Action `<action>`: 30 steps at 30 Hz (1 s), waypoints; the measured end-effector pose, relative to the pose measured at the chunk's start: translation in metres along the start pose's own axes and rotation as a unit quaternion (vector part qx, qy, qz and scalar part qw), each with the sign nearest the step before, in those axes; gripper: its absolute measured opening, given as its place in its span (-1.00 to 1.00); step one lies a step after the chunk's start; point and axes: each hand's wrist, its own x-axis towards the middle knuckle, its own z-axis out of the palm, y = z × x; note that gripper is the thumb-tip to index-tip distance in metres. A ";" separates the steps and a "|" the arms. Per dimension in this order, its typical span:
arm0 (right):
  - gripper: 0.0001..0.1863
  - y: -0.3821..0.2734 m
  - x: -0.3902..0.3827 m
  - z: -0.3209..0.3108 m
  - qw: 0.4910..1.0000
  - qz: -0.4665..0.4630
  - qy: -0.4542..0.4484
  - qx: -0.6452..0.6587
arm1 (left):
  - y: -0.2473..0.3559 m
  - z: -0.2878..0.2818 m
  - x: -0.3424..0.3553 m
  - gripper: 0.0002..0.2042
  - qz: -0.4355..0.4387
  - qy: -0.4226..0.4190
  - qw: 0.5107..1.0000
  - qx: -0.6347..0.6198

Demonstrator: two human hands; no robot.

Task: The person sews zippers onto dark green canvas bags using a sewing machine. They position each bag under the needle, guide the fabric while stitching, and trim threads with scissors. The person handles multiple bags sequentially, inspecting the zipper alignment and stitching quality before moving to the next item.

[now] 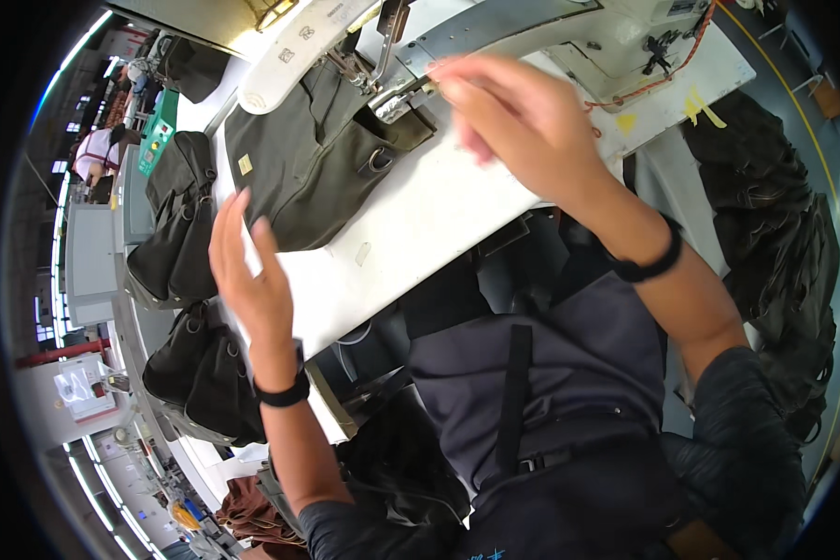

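Note:
A dark olive cloth bag (294,173) lies on the white sewing table under the head of a sewing machine (294,56). It has a small yellowish tag and a metal ring near its right edge. My left hand (252,266) is held over the table by the bag's near left edge, fingers stretched out and nothing in it. Beside the machine's shiny metal arm end (394,105), my right hand (523,121) is partly blurred, thumb and forefinger pinched together. What sits between those fingertips is too small to make out.
More dark bags (182,219) are piled along the left side. A green control box (159,131) stands behind them. On the right hangs a large heap of dark cloth (765,215). An orange cord (639,93) runs over the machine bed. Farther left, another person (98,154) is in view.

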 end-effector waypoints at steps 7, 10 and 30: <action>-0.76 0.065 -0.142 -0.115 0.835 -0.144 -0.281 -0.450 | -0.075 -0.042 -0.107 -0.45 -0.232 -0.261 0.937 -0.010; -0.58 0.107 -0.159 -0.153 0.837 -0.102 -0.229 -0.486 | -0.074 -0.028 -0.137 -0.29 -0.157 -0.308 0.933 0.099; -0.85 0.131 -0.156 -0.158 0.869 0.020 -0.181 -0.461 | -0.071 -0.027 -0.141 -0.25 -0.186 -0.294 0.932 0.105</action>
